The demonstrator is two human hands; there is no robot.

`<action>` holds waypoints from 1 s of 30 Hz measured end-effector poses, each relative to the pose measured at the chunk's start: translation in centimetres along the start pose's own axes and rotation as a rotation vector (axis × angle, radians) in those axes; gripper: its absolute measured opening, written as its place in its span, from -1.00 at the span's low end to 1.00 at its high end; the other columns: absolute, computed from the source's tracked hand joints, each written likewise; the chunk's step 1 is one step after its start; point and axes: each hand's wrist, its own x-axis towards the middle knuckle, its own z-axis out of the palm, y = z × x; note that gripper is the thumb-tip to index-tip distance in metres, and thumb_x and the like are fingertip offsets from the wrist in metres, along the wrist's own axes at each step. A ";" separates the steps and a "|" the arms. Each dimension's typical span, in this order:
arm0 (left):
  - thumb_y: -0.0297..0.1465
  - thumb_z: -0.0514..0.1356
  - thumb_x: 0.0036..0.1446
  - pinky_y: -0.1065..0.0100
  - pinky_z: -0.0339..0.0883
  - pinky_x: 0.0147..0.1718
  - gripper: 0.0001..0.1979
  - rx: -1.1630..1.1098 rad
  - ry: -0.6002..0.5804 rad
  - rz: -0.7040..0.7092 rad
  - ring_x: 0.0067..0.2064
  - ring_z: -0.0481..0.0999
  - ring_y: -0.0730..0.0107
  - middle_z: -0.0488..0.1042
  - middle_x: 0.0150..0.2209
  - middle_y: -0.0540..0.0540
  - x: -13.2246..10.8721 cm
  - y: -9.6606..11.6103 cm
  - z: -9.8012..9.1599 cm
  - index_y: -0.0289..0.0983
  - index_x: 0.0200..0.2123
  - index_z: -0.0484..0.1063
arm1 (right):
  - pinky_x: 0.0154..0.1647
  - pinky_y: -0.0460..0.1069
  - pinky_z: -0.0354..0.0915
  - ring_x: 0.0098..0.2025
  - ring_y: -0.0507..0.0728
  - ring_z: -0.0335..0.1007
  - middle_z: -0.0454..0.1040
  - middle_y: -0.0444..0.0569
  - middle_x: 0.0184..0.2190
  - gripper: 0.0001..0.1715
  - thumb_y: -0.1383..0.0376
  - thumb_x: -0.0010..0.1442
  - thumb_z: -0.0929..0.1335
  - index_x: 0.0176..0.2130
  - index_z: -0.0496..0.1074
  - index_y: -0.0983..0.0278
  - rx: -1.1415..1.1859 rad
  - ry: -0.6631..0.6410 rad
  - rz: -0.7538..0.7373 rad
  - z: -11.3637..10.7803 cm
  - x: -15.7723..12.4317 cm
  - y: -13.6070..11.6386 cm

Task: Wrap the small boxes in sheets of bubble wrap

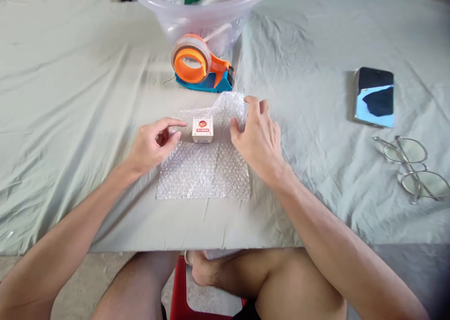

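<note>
A small white box (203, 129) with a red printed emblem sits on a sheet of bubble wrap (204, 179) spread on the cloth. Just left of the box is my left hand (154, 141), its index finger stretched toward the box and its thumb apart, with nothing held. My right hand (259, 139) is at the sheet's right side, fingers spread, the fingertips near or on its upper right edge. The sheet's far right corner rises slightly; whether the fingers press on it I cannot tell.
An orange and blue tape dispenser (204, 66) stands beyond the sheet, in front of a translucent plastic basin (207, 12) with packages inside. To the right lie a smartphone (375, 97) and eyeglasses (411, 167). The cloth-covered table's (116, 212) near edge is close to my legs.
</note>
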 end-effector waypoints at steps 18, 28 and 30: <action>-0.23 0.37 0.41 0.37 0.48 -0.31 -0.68 -0.263 0.161 0.012 -0.29 0.52 0.44 0.50 -0.24 0.00 -0.2 1.1 1.7 -0.13 0.16 0.56 | -0.02 0.15 0.70 0.05 0.20 0.76 0.38 0.09 0.44 -0.40 -0.29 0.53 0.32 0.28 0.31 -0.01 0.712 0.001 0.098 1.6 0.3 -2.5; -0.18 0.36 0.43 0.34 0.55 -0.25 -0.77 -0.280 0.118 -0.045 -0.29 0.59 0.41 0.53 -0.28 0.01 -0.1 1.0 1.7 -0.13 0.04 0.64 | 0.45 0.38 0.45 0.33 0.32 0.60 0.69 0.02 0.11 -0.92 0.20 0.51 0.45 -0.04 0.61 0.08 0.465 -0.195 -0.349 1.1 -0.4 -4.8; -0.14 0.38 0.42 0.30 0.60 -0.17 -0.73 -0.282 0.143 -0.031 -0.23 0.64 0.37 0.55 -0.27 0.01 0.0 0.9 1.8 -0.13 0.07 0.62 | 0.48 0.38 0.40 0.36 0.33 0.59 0.71 0.02 0.13 -0.86 0.20 0.55 0.41 0.00 0.62 0.07 0.396 -0.234 -0.378 1.0 -0.3 -4.8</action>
